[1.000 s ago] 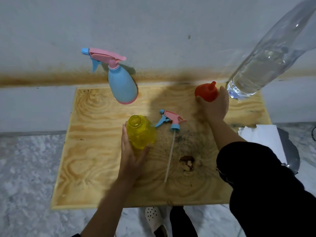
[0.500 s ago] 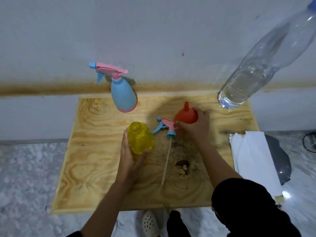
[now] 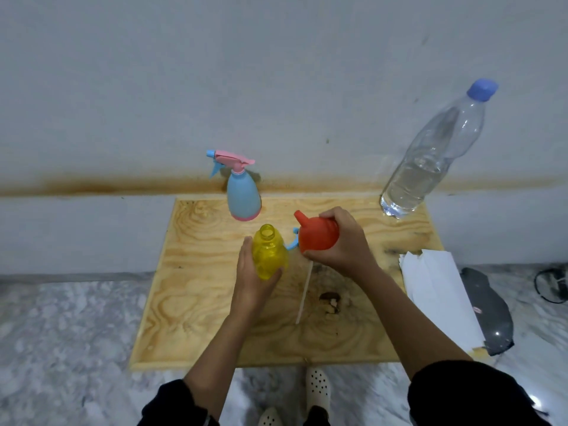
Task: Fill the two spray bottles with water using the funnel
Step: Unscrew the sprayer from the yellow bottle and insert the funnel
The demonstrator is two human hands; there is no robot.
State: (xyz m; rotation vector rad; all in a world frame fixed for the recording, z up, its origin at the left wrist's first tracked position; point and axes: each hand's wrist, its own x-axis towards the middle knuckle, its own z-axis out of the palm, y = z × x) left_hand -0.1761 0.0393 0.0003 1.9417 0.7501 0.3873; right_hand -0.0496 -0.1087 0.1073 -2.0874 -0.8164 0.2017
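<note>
On the bench (image 3: 196,305), in the head view, the step in hand looks like fitting the funnel to the first bottle: the yellow bottle (image 3: 269,253) stands uncapped, its mouth open to the ceiling, and the left hand (image 3: 252,278) is curled around its lower body from about eight o'clock, thumb and fingers wrapped to steady it upright. The right hand (image 3: 341,241) is closed around the wide bell of the red funnel (image 3: 316,236), which is lifted off the bench and lies tilted, with its spout aimed up toward ten o'clock, away from the bottle mouth rather than into it. Funnel and bottle are just beside each other but apart, the funnel at roughly three o'clock of the bottle neck. Judging from this, the next move calls for turning the funnel over so the spout points down, then seating it in the yellow neck while the left hand keeps the bottle from tipping. Partly hidden behind the funnel, the removed spray head (image 3: 292,242) lies on the bench, its white dip tube (image 3: 304,293) running toward six o'clock. At twelve o'clock of the yellow bottle, near the wall, the blue spray bottle (image 3: 242,195) stands with its pink trigger head on, so it has yet to be opened. Well apart at two o'clock stands the water bottle (image 3: 430,161), capped and partly full, untouched by either hand; no pouring can start until its cap comes off.
</note>
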